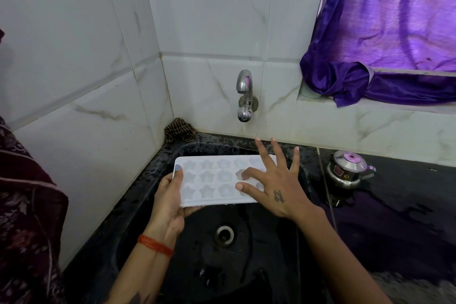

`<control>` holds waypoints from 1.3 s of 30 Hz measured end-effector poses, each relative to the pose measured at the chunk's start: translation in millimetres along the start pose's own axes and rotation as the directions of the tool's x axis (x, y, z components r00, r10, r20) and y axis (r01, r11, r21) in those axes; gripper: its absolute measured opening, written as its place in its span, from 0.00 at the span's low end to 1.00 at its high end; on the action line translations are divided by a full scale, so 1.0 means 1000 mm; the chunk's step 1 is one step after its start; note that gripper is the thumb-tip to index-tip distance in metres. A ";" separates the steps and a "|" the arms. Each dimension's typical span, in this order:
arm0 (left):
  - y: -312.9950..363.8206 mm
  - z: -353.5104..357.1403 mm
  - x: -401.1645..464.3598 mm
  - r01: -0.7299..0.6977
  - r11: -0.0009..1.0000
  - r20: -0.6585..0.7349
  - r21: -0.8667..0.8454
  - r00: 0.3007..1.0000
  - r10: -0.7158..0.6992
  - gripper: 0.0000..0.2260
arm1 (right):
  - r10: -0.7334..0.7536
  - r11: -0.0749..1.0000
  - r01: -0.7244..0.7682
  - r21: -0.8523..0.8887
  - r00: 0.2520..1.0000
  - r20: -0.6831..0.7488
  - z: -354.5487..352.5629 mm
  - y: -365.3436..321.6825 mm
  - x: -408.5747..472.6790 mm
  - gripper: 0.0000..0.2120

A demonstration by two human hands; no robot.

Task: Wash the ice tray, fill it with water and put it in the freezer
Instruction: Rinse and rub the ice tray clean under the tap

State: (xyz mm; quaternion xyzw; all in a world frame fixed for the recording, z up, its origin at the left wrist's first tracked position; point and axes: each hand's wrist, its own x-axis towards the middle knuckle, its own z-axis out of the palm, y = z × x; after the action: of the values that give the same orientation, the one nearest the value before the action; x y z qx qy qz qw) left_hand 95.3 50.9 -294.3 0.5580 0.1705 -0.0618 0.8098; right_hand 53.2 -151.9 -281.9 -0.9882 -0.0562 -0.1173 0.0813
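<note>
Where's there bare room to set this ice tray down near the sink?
Free: the dark counter right of the sink, in front of the small steel pot. The basin floor around the drain is bare too. Crowded: the back-left corner holds a checked cloth.

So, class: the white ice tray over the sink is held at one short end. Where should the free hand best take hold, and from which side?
Probably the tray's free right short edge, coming from the right. The left hand already pinches the left end, thumb on top, and the long flat tray is held level. The right hand is spread open over the moulds, so a grip opposite would balance it.
</note>
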 end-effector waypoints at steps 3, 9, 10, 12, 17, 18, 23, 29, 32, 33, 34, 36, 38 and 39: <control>0.001 0.001 -0.002 -0.009 1.000 -0.001 -0.002 1.000 0.009 0.08 | -0.008 1.000 0.008 0.028 1.000 0.004 -0.002 0.000 0.000 0.42; 0.003 0.001 -0.003 -0.009 1.000 -0.011 -0.004 1.000 0.009 0.08 | -0.041 0.996 0.039 0.078 0.999 0.020 -0.003 -0.001 0.001 0.40; 0.003 0.001 -0.003 -0.008 1.000 -0.015 0.000 1.000 0.008 0.08 | -0.045 0.996 0.043 0.080 0.999 0.019 -0.003 -0.001 0.000 0.39; 0.003 0.000 -0.003 -0.008 1.000 -0.016 0.003 1.000 0.008 0.08 | -0.048 0.995 0.046 0.083 0.999 0.016 -0.003 -0.002 0.000 0.39; 0.003 0.000 -0.006 -0.013 1.000 -0.010 0.016 1.000 0.013 0.09 | -0.047 0.996 0.048 0.080 0.999 -0.008 -0.001 -0.001 0.000 0.38; 0.002 0.000 -0.007 -0.014 1.000 -0.010 0.016 1.000 0.015 0.09 | -0.038 0.996 0.038 0.075 0.999 -0.005 -0.001 -0.001 -0.001 0.39; 0.001 0.000 -0.007 -0.024 1.000 -0.008 0.016 1.000 0.024 0.09 | -0.032 0.994 0.036 0.103 0.999 -0.036 -0.004 -0.006 -0.001 0.37; 0.001 0.003 -0.009 -0.022 1.000 -0.007 0.011 1.000 0.023 0.09 | -0.111 0.990 0.113 0.084 0.993 -0.032 -0.006 -0.023 0.006 0.34; 0.001 0.003 -0.008 -0.012 1.000 0.001 0.011 1.000 0.012 0.11 | -0.114 0.991 0.114 0.066 0.993 0.006 -0.003 -0.028 0.007 0.35; 0.002 0.002 -0.007 -0.013 1.000 0.000 0.012 1.000 0.013 0.11 | -0.111 0.991 0.110 0.071 0.994 0.011 -0.002 -0.029 0.007 0.35; 0.002 0.002 -0.007 -0.015 1.000 -0.002 0.012 1.000 0.015 0.11 | -0.112 0.991 0.111 0.080 0.994 0.011 -0.001 -0.029 0.007 0.35; 0.002 0.002 -0.007 -0.015 1.000 -0.001 0.006 1.000 0.015 0.11 | -0.126 0.988 0.124 0.093 0.992 0.013 -0.001 -0.030 0.008 0.34; 0.002 0.002 -0.007 -0.016 1.000 0.001 -0.001 1.000 0.016 0.09 | -0.135 0.987 0.133 0.090 0.991 0.017 -0.001 -0.030 0.009 0.33; 0.002 0.003 -0.008 -0.016 1.000 0.000 -0.004 1.000 0.016 0.09 | -0.134 0.987 0.132 0.089 0.991 0.014 -0.001 -0.030 0.009 0.33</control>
State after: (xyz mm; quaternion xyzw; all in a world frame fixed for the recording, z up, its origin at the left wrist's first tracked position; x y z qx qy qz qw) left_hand 89.3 48.4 -288.9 0.5578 0.1661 -0.0551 0.8113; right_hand 57.9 -122.2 -274.8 -0.9788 -0.1278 -0.1100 0.1161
